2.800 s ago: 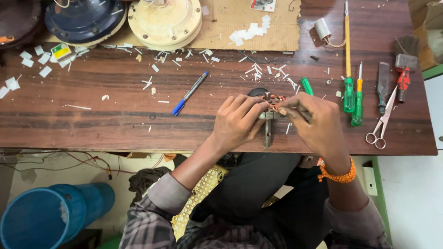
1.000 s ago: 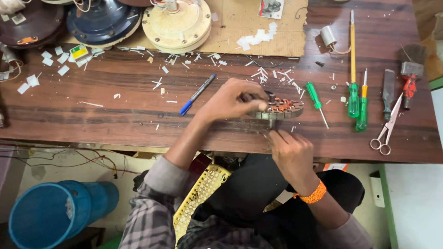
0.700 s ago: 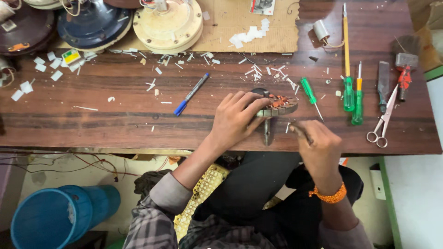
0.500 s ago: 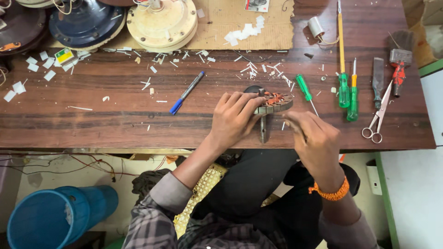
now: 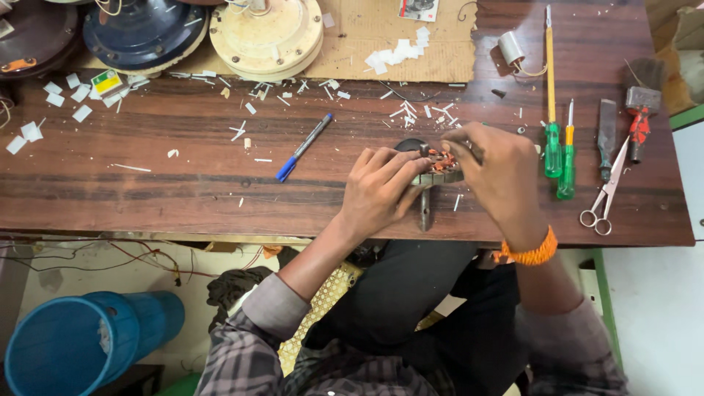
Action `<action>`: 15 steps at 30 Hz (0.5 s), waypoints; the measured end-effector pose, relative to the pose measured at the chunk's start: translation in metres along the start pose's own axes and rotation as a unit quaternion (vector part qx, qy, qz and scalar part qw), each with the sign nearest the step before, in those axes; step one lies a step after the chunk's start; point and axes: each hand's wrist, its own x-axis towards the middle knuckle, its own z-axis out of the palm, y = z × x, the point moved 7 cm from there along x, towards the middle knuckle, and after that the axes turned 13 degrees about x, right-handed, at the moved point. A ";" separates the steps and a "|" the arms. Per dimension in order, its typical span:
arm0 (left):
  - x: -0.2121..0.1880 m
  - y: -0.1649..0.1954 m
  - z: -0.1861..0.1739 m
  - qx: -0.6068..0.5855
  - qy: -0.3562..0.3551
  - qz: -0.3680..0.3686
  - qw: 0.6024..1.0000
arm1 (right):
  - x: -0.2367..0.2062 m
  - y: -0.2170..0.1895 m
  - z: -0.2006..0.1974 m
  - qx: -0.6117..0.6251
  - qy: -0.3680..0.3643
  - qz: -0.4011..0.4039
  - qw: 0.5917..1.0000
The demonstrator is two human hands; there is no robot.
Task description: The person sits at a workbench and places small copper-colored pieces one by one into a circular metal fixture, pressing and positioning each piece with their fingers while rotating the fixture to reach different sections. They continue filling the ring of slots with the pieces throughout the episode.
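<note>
left hand [image 5: 378,192]: closed around the near side of a small stator [image 5: 434,166], fingers curled over its top, pinning it to the counter [image 5: 147,198].
right hand [image 5: 502,172]: arched over the far side of the stator, fingertips pinched at its copper coils; whether they grip a wire or a small tool I cannot tell.
stator: sits between both hands, near the counter's front edge, with a metal shaft [image 5: 425,209] pointing from under it toward the person.
risk, slip: the piece lies close to the edge; a hard pull by the right hand could likely drag it off toward the lap.
risk, wire: the thin coil wire could probably snap or lose its coating if pinched too sharply.
risk, tools: two green screwdrivers [image 5: 554,143] lie just right of the right hand, scissors [image 5: 605,191] further right; an elbow swing could knock them.
risk, litter: white scraps [image 5: 411,114] beyond the hands may get into the coils.
pen [image 5: 303,147]: left of the left hand, apart from it.
bucket [image 5: 81,345]: blue, on the floor well left of and below the left arm; something pale shows inside, too unclear to name.
fan motors [image 5: 268,37]: at the counter's far edge, beyond the left hand.
</note>
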 end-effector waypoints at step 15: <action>0.038 -0.050 0.052 -0.338 -0.232 -0.127 0.903 | 0.030 -0.013 0.011 -0.092 -0.081 0.018 0.992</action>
